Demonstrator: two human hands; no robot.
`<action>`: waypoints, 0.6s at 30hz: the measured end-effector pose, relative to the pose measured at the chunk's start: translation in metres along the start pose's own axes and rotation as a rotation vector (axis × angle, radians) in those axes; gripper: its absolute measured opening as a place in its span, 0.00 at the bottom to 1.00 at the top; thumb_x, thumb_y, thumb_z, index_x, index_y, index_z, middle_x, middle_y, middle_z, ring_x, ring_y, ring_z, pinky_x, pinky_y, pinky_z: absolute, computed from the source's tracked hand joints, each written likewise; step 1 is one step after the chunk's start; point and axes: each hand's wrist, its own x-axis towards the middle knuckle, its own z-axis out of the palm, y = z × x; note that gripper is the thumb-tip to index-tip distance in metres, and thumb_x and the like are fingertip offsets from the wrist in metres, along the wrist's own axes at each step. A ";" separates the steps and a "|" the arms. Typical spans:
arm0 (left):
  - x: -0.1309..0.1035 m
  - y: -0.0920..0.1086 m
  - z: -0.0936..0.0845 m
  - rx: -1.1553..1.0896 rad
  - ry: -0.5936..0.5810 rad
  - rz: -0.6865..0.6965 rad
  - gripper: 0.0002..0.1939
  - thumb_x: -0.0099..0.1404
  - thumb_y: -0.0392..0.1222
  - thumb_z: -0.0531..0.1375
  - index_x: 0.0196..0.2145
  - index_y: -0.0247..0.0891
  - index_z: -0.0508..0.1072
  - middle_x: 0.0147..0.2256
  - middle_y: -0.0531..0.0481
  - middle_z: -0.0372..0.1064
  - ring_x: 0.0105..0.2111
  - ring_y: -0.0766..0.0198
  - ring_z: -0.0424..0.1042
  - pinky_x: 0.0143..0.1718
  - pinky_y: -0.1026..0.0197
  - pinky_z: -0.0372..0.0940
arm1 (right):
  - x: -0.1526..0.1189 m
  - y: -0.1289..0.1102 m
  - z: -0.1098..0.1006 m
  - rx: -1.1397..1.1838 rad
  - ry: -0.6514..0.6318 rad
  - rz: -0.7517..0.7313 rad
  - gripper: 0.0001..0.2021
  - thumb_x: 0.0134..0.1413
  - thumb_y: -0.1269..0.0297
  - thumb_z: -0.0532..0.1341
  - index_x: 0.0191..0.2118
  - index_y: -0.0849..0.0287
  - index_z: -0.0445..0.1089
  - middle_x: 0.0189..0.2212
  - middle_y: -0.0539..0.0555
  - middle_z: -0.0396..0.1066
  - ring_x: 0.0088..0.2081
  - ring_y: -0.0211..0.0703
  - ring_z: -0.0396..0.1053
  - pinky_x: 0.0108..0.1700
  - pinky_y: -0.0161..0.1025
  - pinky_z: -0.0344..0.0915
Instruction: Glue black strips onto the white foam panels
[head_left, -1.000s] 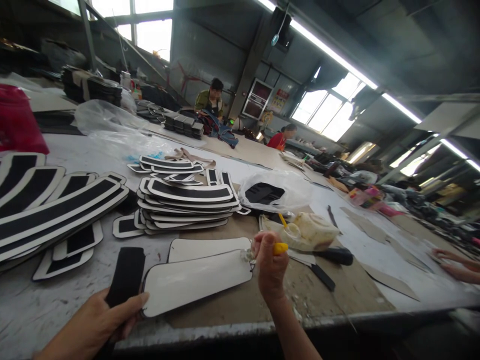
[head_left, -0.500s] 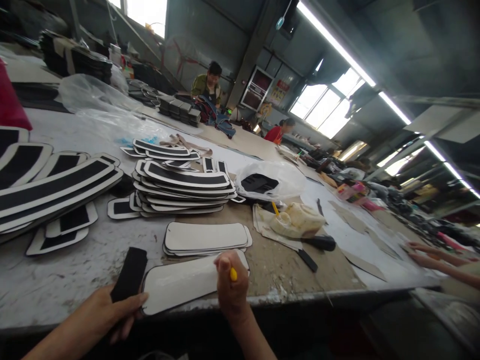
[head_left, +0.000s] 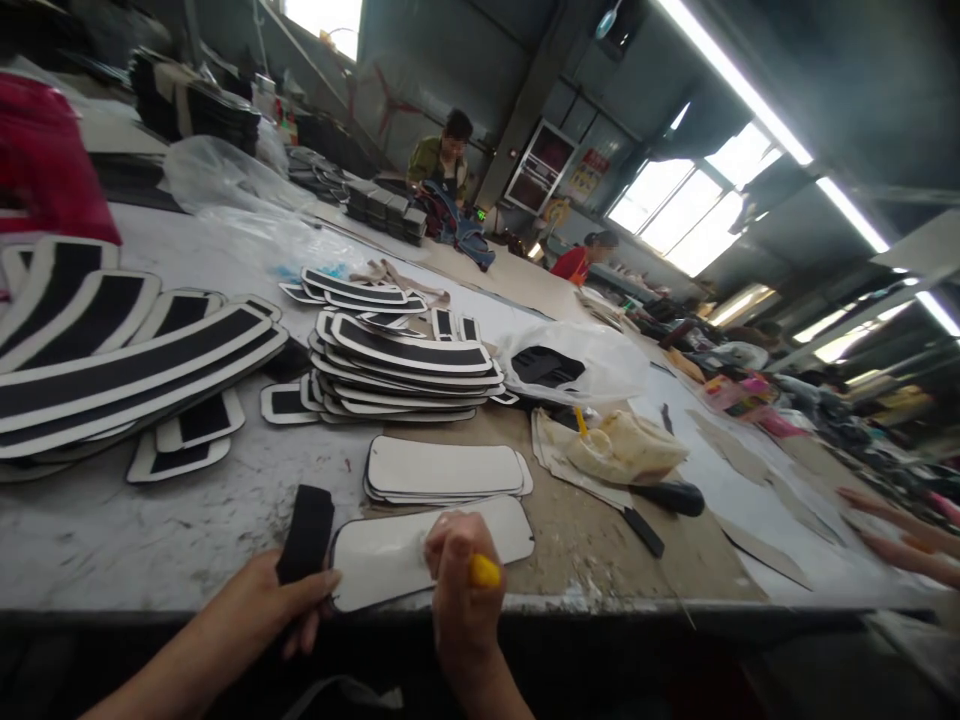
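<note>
My left hand [head_left: 289, 595] holds a black strip [head_left: 307, 530], its thumb resting on the left end of a white rounded panel [head_left: 382, 555]. My right hand [head_left: 466, 575] is closed around a yellow-handled tool [head_left: 484, 571] over the middle of that panel; the tool's working end is hidden by the fingers. A wet-looking shine lies on the panel near the right hand. Just behind is a small stack of similar white panels [head_left: 446, 468]. To the right, a cream container [head_left: 630, 445] has another yellow stick in it.
Curved black-and-white pieces are stacked behind [head_left: 409, 350] and at the left [head_left: 142, 370]. A black-handled tool [head_left: 671, 497] lies right of the container, near a plastic bag [head_left: 607, 360]. Another person's hands [head_left: 885, 520] are at the far right; people sit farther back.
The view has shifted, so the table contents appear farther right. My right hand has moved left along the panel, from its right part to its middle. The left hand keeps its hold.
</note>
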 end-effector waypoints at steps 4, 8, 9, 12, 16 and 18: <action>0.000 -0.001 0.000 -0.089 -0.024 0.020 0.22 0.47 0.60 0.60 0.17 0.36 0.68 0.11 0.52 0.63 0.12 0.67 0.58 0.17 0.64 0.52 | 0.013 -0.019 0.029 0.516 0.211 0.326 0.18 0.61 0.54 0.48 0.23 0.58 0.58 0.14 0.42 0.47 0.16 0.31 0.48 0.19 0.30 0.49; 0.003 -0.007 0.001 -0.114 -0.033 0.051 0.19 0.49 0.56 0.59 0.19 0.35 0.67 0.11 0.53 0.63 0.12 0.69 0.57 0.16 0.66 0.51 | 0.022 -0.010 0.034 0.660 0.279 0.489 0.20 0.59 0.50 0.49 0.22 0.59 0.58 0.13 0.41 0.47 0.15 0.29 0.48 0.18 0.28 0.49; 0.004 -0.009 0.001 -0.120 -0.032 0.055 0.19 0.50 0.56 0.59 0.19 0.35 0.66 0.11 0.53 0.63 0.12 0.69 0.57 0.16 0.66 0.51 | 0.023 -0.008 0.032 0.628 0.290 0.487 0.20 0.59 0.50 0.51 0.22 0.59 0.58 0.13 0.41 0.47 0.14 0.29 0.48 0.17 0.28 0.48; 0.006 -0.012 0.001 -0.136 -0.027 0.061 0.18 0.50 0.55 0.58 0.20 0.35 0.66 0.13 0.52 0.64 0.12 0.69 0.58 0.16 0.66 0.52 | 0.021 -0.007 0.026 0.521 0.314 0.407 0.19 0.57 0.52 0.54 0.21 0.60 0.58 0.12 0.41 0.48 0.14 0.28 0.48 0.17 0.28 0.48; 0.005 -0.012 0.002 -0.127 -0.025 0.050 0.18 0.50 0.55 0.58 0.19 0.35 0.66 0.12 0.52 0.64 0.12 0.69 0.58 0.16 0.66 0.52 | 0.017 -0.014 0.033 0.556 0.286 0.388 0.19 0.58 0.51 0.52 0.22 0.59 0.59 0.12 0.41 0.48 0.14 0.29 0.48 0.17 0.28 0.50; 0.004 -0.010 0.002 -0.115 -0.014 0.045 0.19 0.49 0.56 0.58 0.18 0.35 0.66 0.10 0.53 0.62 0.11 0.69 0.57 0.16 0.66 0.52 | 0.014 -0.011 0.036 0.530 0.248 0.399 0.20 0.58 0.51 0.51 0.22 0.59 0.58 0.12 0.40 0.47 0.14 0.29 0.48 0.16 0.27 0.49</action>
